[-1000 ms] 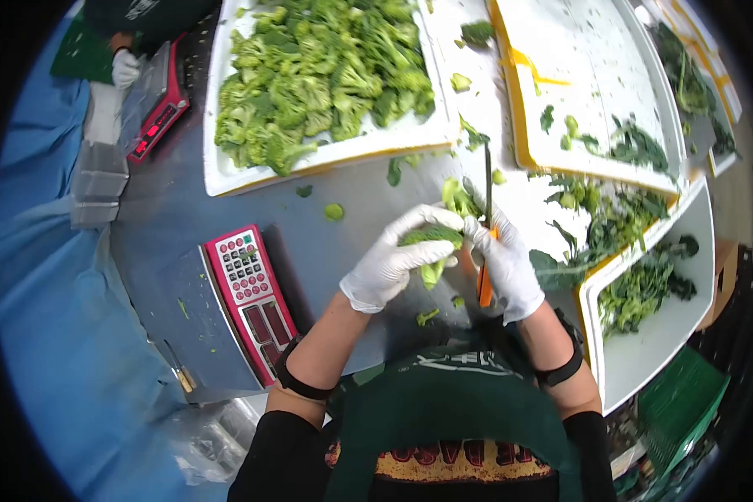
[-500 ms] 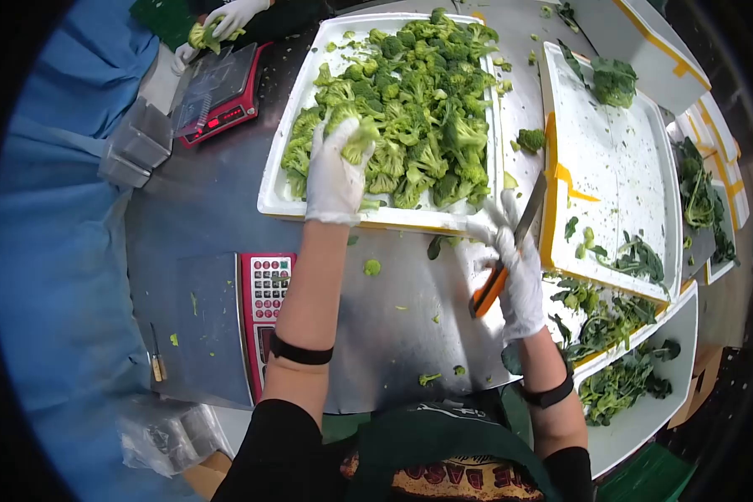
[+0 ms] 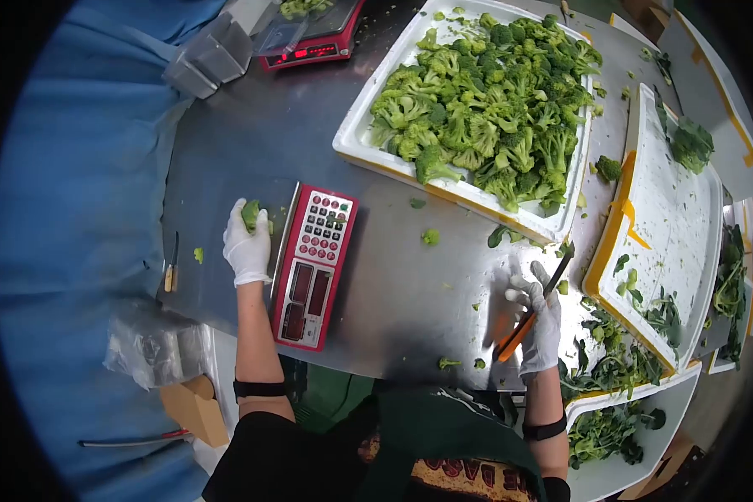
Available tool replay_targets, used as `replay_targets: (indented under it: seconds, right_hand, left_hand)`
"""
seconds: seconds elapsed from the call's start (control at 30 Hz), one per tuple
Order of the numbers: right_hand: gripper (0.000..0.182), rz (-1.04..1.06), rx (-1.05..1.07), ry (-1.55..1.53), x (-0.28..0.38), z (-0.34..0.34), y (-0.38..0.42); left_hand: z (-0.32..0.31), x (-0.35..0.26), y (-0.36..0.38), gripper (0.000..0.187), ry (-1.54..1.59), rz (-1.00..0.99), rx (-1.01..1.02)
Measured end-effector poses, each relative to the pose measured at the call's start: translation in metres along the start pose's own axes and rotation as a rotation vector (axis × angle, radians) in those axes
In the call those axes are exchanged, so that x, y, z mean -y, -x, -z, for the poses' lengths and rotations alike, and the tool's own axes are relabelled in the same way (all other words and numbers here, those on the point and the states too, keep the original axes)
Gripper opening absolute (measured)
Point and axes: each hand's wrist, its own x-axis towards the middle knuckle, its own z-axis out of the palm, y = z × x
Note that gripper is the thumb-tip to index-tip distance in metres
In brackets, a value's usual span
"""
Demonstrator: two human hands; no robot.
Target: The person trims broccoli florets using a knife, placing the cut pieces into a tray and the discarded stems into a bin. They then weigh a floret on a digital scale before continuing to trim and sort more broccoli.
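My left hand [image 3: 247, 247], in a white glove, is closed around a green broccoli floret [image 3: 251, 215] over the left side of the red scale [image 3: 316, 268]. The scale's keypad and dark displays face up just to the right of that hand. In my gloved right hand [image 3: 540, 326] is a knife [image 3: 515, 337] with an orange handle, its dark blade pointing up and away from me. That hand hovers above the metal table's right part, near the large white foam tray [image 3: 443, 194] heaped with cut broccoli.
A second red scale [image 3: 309, 52] stands at the far left beside clear plastic tubs [image 3: 209, 58]. To the right are a white foam lid [image 3: 669, 226] with leaf scraps and a bin of broccoli leaves [image 3: 611, 439]. A small knife [image 3: 171, 266] lies near the left edge.
My left hand has moved from the broccoli tray down and left to the near scale, carrying a floret. The view has shifted left; the co-worker's gloved hands are out of sight.
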Motion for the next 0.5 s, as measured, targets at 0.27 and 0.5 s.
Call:
replay_targets:
  seconds: [0.27, 0.5]
  right_hand:
    - [0.052, -0.021, -0.004, 0.056, 0.004, -0.019, 0.005]
    - [0.051, -0.017, 0.008, 0.114, -0.011, -0.013, 0.005]
  left_hand:
    - [0.047, 0.002, -0.017, 0.059, 0.471, 0.041, -0.288]
    - [0.078, 0.019, -0.023, 0.047, 0.505, 0.024, -0.3]
